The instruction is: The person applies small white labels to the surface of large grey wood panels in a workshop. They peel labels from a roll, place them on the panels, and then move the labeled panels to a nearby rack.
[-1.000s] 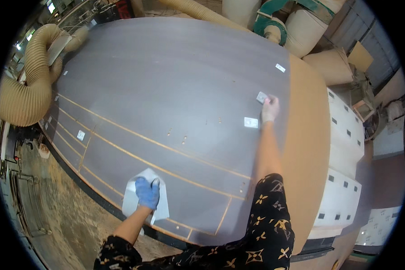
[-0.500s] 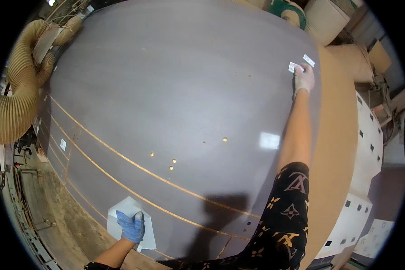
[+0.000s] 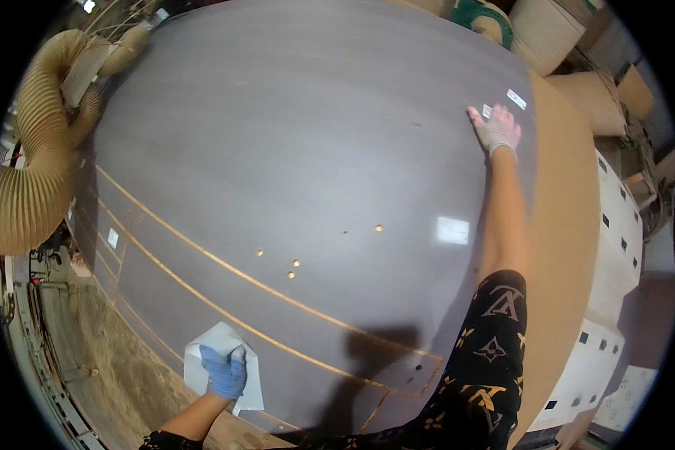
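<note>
While the large dark grey-brown board (image 3: 300, 150) fills most of the view, both gloved hands are pressed against its surface at opposite ends. The left hand (image 3: 223, 371), in a blue glove, is laid flat with fingers spread on a white cloth or sheet of paper (image 3: 202, 352), which lies at the near left edge of the board; the sheet is pinned under the palm rather than gripped, and its corners stick out around the hand. The right hand (image 3: 495, 129), in a pale knit glove, is stretched far across to the far right corner of the board, palm down and fingers open, and nothing can be seen to be held in it. A small white label (image 3: 487, 110) is touched by its fingertips, and a second white label (image 3: 516, 98) lies just beside it toward the corner. A further pale rectangular sticker (image 3: 452, 229) is seen near the right forearm. Thin tan grooves (image 3: 225, 262) are cut across the near part of the board, and a few small round holes (image 3: 295, 263) are drilled near its middle. A ribbed tan extraction hose (image 3: 30, 172) is curled at the left. White drilled panels (image 3: 615, 247) are stacked to the right, beyond a brown fibreboard sheet (image 3: 562, 225).
</note>
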Available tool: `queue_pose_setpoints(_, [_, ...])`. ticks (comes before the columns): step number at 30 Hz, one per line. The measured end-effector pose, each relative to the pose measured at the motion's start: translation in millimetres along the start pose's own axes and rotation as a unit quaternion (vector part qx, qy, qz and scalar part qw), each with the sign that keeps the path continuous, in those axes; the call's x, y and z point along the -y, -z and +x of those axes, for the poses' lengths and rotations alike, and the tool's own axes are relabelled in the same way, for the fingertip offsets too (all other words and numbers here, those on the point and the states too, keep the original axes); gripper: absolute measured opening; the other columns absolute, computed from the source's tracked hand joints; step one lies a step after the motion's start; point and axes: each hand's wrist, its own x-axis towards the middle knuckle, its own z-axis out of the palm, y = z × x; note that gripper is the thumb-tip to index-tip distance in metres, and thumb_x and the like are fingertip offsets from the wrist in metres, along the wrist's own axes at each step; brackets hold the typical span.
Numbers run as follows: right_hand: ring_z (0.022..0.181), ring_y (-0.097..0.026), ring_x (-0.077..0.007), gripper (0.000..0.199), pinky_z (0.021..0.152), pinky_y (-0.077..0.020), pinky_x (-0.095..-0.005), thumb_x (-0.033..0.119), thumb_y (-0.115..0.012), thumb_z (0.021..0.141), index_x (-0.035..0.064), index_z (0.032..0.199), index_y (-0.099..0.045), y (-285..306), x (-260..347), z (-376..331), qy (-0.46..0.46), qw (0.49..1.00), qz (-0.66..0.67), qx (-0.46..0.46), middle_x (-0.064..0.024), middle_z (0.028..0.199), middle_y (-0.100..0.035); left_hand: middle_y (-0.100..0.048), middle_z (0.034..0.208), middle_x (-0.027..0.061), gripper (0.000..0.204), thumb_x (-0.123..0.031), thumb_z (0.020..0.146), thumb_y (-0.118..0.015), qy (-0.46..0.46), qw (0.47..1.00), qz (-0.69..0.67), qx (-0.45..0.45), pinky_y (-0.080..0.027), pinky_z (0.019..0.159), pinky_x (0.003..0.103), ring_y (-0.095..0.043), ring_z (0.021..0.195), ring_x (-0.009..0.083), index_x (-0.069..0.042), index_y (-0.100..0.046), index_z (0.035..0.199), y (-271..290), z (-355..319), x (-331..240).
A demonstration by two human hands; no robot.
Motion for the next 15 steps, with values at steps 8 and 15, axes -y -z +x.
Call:
queue_pose_setpoints(8, [0.126, -0.035, -0.0257, 0.080, 0.102, -0.0283, -0.0392, 0.066, -0.045, 0.077, 0.0045, 0.129, -0.042, 20.5, 45.1, -46.8, 0.059, 0.998, -0.011, -0.030, -0.0147, 0.134, -0.040, -0.056, 0.085, 0.0210, 0.036, -0.039, 0.081, -0.052, 0.039, 0.992, 0.095, 0.073, -0.041, 0.078, 0.044, -0.048, 0.088, 0.0379, -0.005, -0.065, 0.079, 14.9, 3.7, 1.2])
queue_pose_setpoints(15, [0.125, -0.033, -0.0291, 0.074, 0.102, -0.0279, -0.0425, 0.060, -0.040, 0.083, 0.0013, 0.129, -0.038, 11.9, 46.4, -186.9, 0.177, 0.984, -0.031, -0.005, -0.0176, 0.135, -0.037, -0.056, 0.086, 0.0236, 0.047, -0.041, 0.081, -0.050, 0.032, 0.993, 0.026, 0.108, -0.042, 0.079, 0.044, -0.052, 0.085, 0.0374, 0.005, -0.057, 0.074, 35.7, 4.7, 10.4])
